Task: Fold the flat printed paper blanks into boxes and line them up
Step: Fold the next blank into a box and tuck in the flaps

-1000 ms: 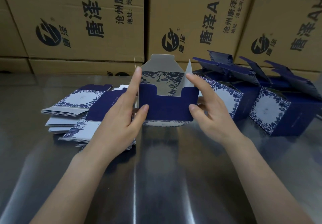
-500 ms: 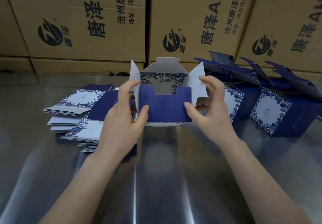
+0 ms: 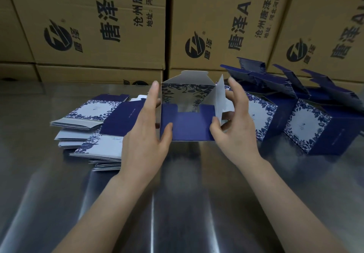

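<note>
Head view: half-folded box [image 3: 187, 123] stands mid-table [image 3: 177, 203], toward the far edge. Left hand [image 3: 145, 136] presses straight fingers flat on its left wall, thumb on the front panel. Right hand [image 3: 235, 130] pinches the right flap between thumb and curled fingers. Flat blanks [image 3: 92, 118] stacked left, finished boxes [image 3: 307, 128] right.

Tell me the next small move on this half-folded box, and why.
Probably fold the white right side flap inward with the right hand. On the half-folded box that flap stands out past the navy front panel, while the left hand lies flat against the left wall. The lid flap stands up at the back, so it likely closes last.
</note>
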The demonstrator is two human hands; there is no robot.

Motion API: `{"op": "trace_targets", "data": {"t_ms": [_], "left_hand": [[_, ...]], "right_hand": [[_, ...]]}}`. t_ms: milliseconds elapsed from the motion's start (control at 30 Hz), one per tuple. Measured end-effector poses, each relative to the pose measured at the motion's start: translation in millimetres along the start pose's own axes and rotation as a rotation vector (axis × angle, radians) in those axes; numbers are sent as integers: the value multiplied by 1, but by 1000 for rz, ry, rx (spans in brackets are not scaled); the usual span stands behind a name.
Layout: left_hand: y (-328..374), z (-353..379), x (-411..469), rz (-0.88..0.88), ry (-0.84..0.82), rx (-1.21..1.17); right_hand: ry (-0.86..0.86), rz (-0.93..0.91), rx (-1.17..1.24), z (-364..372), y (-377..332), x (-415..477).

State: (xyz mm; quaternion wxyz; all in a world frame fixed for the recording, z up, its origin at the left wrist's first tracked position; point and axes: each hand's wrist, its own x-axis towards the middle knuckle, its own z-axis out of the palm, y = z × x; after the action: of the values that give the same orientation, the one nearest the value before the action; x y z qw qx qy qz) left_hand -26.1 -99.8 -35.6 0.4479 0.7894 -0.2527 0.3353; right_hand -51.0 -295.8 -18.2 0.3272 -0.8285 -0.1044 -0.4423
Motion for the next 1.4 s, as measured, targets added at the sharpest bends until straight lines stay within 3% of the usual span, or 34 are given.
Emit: {"op": "trace_targets", "data": {"t_ms": [267,900,1167,1400], "left_hand": [[1,5,-2,110,-11,134],[2,6,-1,164,-55,206],[4,16,-5,-87,-183,-147],[9,16,-5,-104,-140,-206]], "right_hand": [[-91,-79,-147,-6,-2,5],[-57,-89,-25,-10,-7,6],[-88,-76,40,-12,-10,6],[-105,-81,-9,-16,-8,10]]}}
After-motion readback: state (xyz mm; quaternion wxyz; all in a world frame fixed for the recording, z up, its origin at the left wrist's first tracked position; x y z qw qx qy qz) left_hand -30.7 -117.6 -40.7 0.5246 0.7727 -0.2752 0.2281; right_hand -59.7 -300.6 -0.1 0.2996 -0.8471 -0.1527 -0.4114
